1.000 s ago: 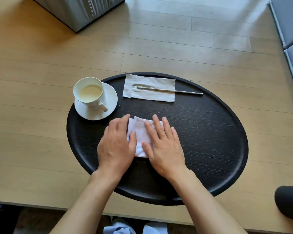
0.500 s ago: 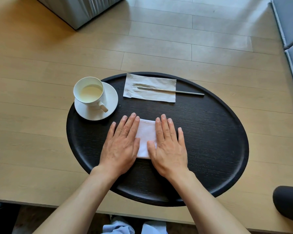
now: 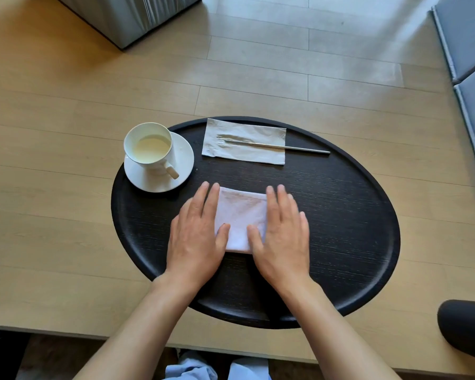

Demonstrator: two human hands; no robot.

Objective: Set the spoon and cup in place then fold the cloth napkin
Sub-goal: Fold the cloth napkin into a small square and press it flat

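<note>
Since half a second ago: both my hands have slid apart, uncovering more of the folded cloth between them.
Left hand (image 3: 196, 237): flat and open, palm down, fingers together and pointing to 12 o'clock; it grips nothing, and its thumb lies on the cloth's left edge.
Right hand (image 3: 283, 237): flat and open too, palm down, slightly blurred; its thumb and palm edge press the cloth's right side, holding nothing.
Cloth napkin (image 3: 242, 218): white, folded to a small rectangle, lying flat on the tray between my hands, near the tray's middle.
Tray (image 3: 348, 229): black, oval, resting on the pale wooden table (image 3: 52, 215).
Cup (image 3: 150, 146): white, holding a pale liquid, upright on a white saucer (image 3: 181, 157) at 10 o'clock from the cloth, handle turned toward me; the saucer overhangs the tray's rim.
Spoon (image 3: 274, 145): thin and metal, lying across a grey paper napkin (image 3: 244, 135) at 12 o'clock, its handle reaching out to 3 o'clock past the paper's edge.
</note>
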